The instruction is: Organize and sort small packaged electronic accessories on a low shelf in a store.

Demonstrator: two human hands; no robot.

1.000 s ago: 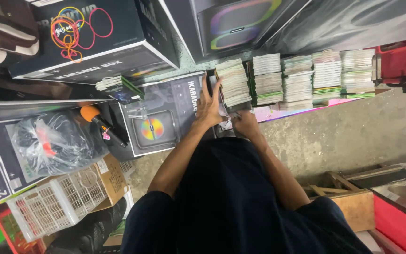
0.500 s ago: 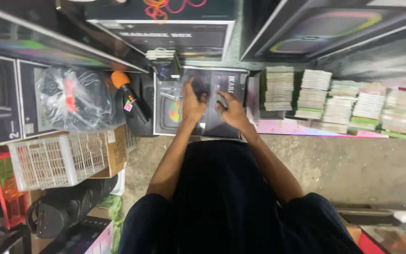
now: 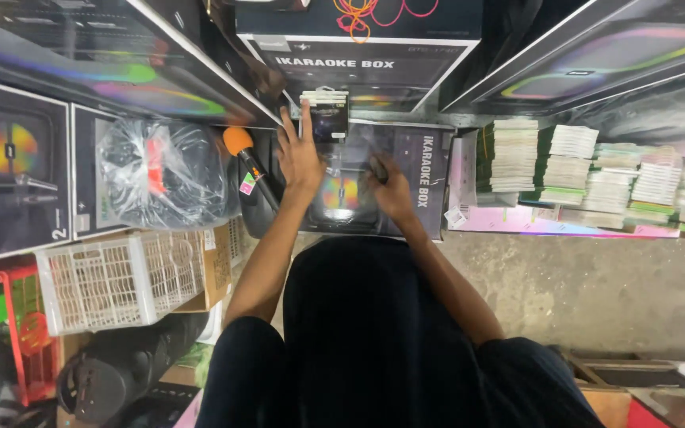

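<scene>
My left hand [image 3: 299, 154] is raised with its fingers spread, the index finger beside a small dark pack [image 3: 325, 117] that stands on top of a dark speaker box [image 3: 418, 178] with a rainbow disc printed on it. My right hand [image 3: 390, 189] rests against the front of that box with its fingers curled. Whether it holds anything is hidden. Both forearms reach forward from my dark clothes.
Large dark boxes [image 3: 358, 59] are stacked above and on both sides. An orange-headed microphone [image 3: 241, 150] and a plastic-wrapped bundle [image 3: 160, 170] lie at the left, above a white plastic basket [image 3: 120, 277]. Stacks of thin packs [image 3: 580, 166] line the right, over a concrete floor [image 3: 596, 285].
The view has swung left, away from the stacks of thin packs. Both hands moved to the dark rainbow-disc box, and my left hand has now lifted and spread at the small pack.
</scene>
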